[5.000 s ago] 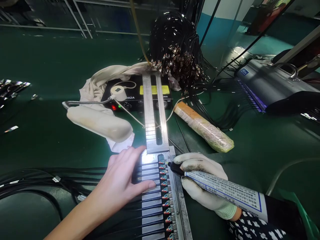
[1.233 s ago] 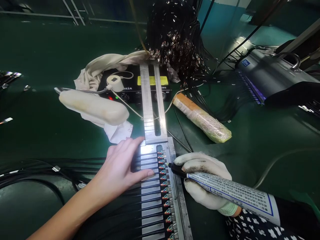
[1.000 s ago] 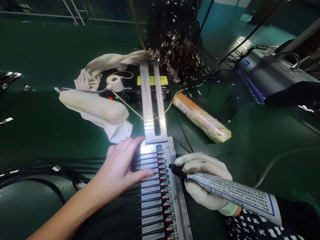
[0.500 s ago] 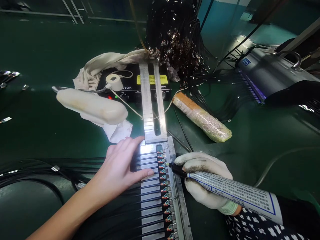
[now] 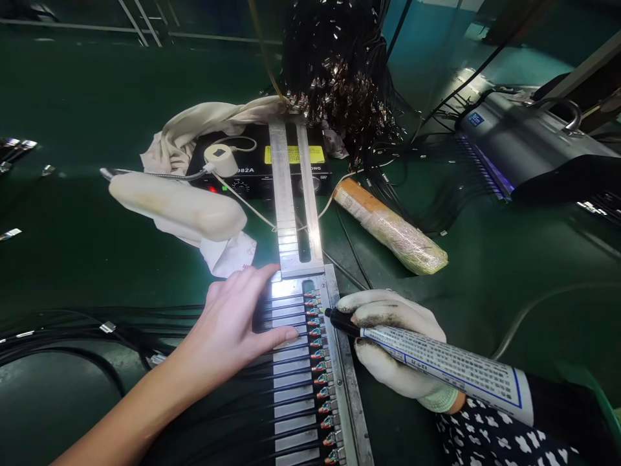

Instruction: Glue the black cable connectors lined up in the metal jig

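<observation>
My left hand (image 5: 233, 317), bare, lies across the upper left end of a metal jig (image 5: 294, 386), thumb stretched over the black cables (image 5: 294, 388) and the index fingertip at the jig's top edge. Its other fingers are partly hidden. In a dirty white glove, my right hand (image 5: 395, 346) is closed round a labelled glue tube (image 5: 446, 362). The tube's black nozzle points left, its tip close to the upper connectors (image 5: 313, 312) in the jig; whether it touches them I cannot tell. Colored wires show at the cable ends.
Behind the jig, a slotted metal plate (image 5: 284, 194) leans over a black control box (image 5: 194, 162). A white padded lamp (image 5: 179, 204) stands left, a wrapped roll (image 5: 391, 226) right. Bundled cables (image 5: 334, 77) hang at the back; a grey machine (image 5: 528, 142) sits far right.
My right hand and the glue tube have shifted slightly up and left, the nozzle tip moving a little along the connector row. My left hand has stayed in place.
</observation>
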